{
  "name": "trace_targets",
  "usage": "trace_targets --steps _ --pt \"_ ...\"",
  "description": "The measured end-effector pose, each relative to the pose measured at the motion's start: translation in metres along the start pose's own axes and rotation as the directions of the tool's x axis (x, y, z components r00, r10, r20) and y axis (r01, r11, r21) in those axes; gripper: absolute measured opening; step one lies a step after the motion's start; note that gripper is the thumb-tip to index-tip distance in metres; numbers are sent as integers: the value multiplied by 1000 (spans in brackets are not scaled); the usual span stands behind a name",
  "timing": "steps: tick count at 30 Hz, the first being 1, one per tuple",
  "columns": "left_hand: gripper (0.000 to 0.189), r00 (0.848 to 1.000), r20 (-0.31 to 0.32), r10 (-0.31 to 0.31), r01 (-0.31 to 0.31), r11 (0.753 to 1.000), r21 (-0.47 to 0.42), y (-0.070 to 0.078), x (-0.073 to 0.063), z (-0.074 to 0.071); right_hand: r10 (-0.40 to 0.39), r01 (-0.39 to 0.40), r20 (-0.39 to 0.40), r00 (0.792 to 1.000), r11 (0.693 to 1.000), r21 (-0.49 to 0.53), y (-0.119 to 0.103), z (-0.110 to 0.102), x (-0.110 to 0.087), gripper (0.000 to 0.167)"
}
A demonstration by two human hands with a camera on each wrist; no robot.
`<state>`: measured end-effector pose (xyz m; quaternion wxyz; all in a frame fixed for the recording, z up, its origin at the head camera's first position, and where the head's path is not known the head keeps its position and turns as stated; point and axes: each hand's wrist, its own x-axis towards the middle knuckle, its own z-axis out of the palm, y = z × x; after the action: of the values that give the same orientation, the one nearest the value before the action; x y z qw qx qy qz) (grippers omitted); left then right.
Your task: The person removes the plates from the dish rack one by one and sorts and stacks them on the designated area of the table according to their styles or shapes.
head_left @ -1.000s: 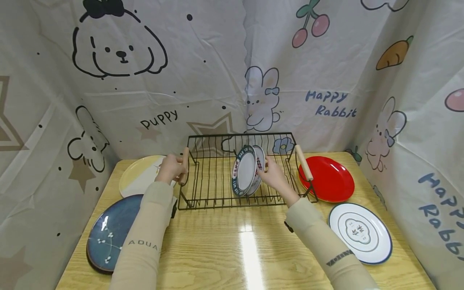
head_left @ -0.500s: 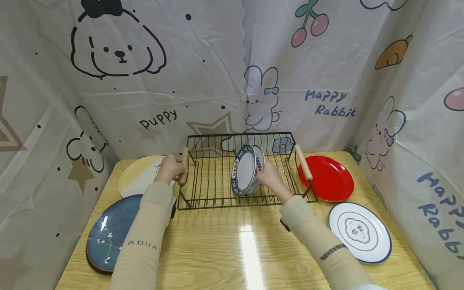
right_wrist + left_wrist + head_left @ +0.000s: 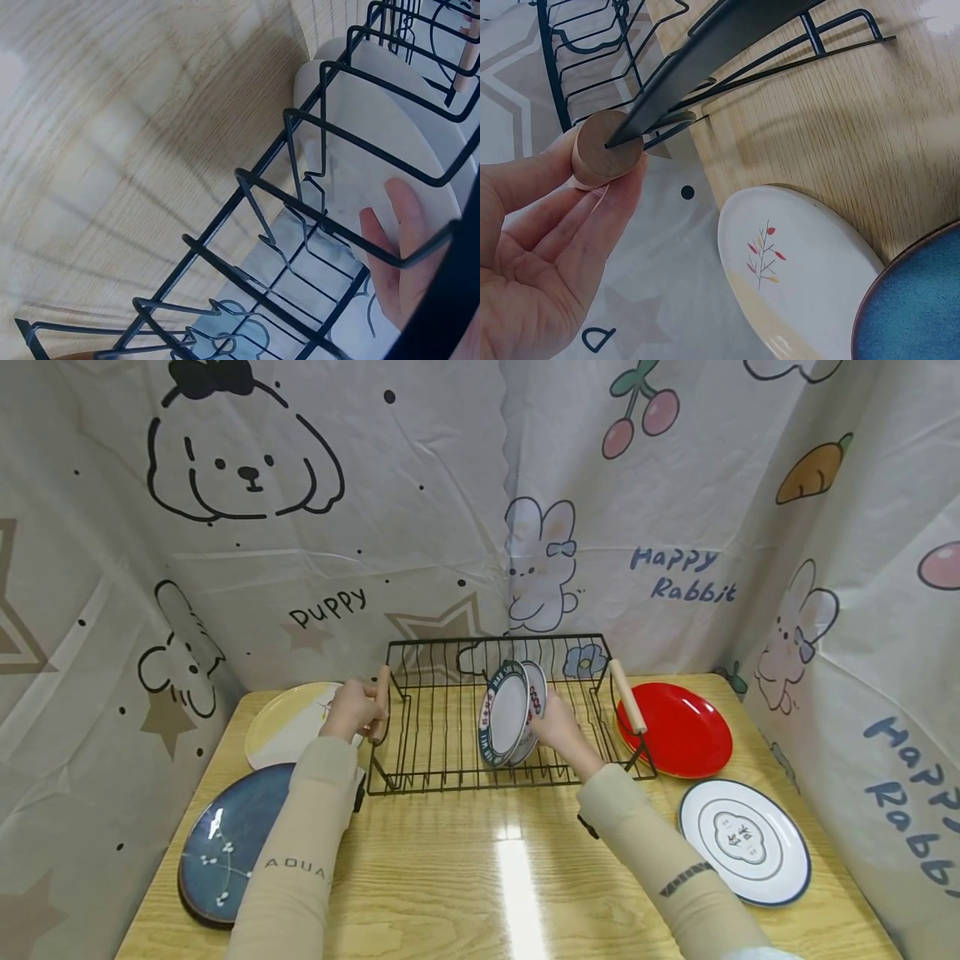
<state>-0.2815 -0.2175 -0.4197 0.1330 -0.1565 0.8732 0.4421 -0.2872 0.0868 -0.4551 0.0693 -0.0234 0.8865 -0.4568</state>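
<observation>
In the head view my left hand (image 3: pixel 351 708) grips the left wooden handle (image 3: pixel 381 703) of a black wire dish rack (image 3: pixel 495 639). The left wrist view shows thumb and fingers around that round handle (image 3: pixel 604 154). Two plates stand on edge in the rack, leaning together. The left plate (image 3: pixel 508 714) has a dark green lettered rim; the right one (image 3: pixel 537 681) has red patterning. My right hand (image 3: pixel 558 727) pinches the right plate at its right edge. In the right wrist view, fingers (image 3: pixel 405 217) lie against its white back (image 3: pixel 367 142), the thumb hidden.
A pale yellow and white plate (image 3: pixel 281 727) and a dark blue plate (image 3: pixel 225 843) lie left of the rack. On its right are a red plate (image 3: pixel 678 731) and a white, blue-rimmed plate (image 3: pixel 750 843). A printed curtain (image 3: pixel 435 527) hangs behind the wooden table (image 3: pixel 420 877).
My right hand has shifted slightly left, closer over the right plate's edge, and its fingers have drawn together. The left hand, rack and both plates stay about where they were.
</observation>
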Motion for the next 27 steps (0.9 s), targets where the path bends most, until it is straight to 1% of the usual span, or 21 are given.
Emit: trace_targets --steps 3,4,7,13,15,17,20,22,24,27 --pt "51 1000 0 -3 3 1000 0 -2 3 0 -13 13 -3 1000 1000 -14 -2 -1 0 55" --pt "51 1000 -4 1 -1 1000 3 -2 1 1 -16 16 -2 1000 1000 -18 -2 -2 0 54" --pt "51 1000 -11 15 -15 1000 13 -3 1 1 -4 4 -4 1000 999 -37 -4 -5 0 51" --pt "52 1000 -10 21 -21 1000 17 -3 0 0 -11 12 4 1000 995 -94 -10 -16 -1 45" --pt "52 1000 -5 20 -20 1000 14 -2 -1 0 -9 9 5 1000 996 -93 -12 -20 -1 44" --pt "52 1000 -3 20 -20 1000 12 -1 -1 0 -28 26 -12 1000 991 -132 -13 -24 -1 40" --pt "52 1000 -4 21 -21 1000 13 -1 -1 0 -35 31 -26 999 990 -141 -15 -30 -2 39" --pt "51 1000 -6 23 -23 1000 17 -1 -2 0 -46 38 -42 998 985 -171 -17 -34 -2 37" --pt "51 1000 -10 22 -22 1000 21 -1 -3 0 -49 41 -46 998 985 -166 -18 -38 -3 37" --pt "50 1000 -14 19 -18 999 28 -2 -1 0 -74 58 -78 994 979 -194 -19 -46 -5 34"
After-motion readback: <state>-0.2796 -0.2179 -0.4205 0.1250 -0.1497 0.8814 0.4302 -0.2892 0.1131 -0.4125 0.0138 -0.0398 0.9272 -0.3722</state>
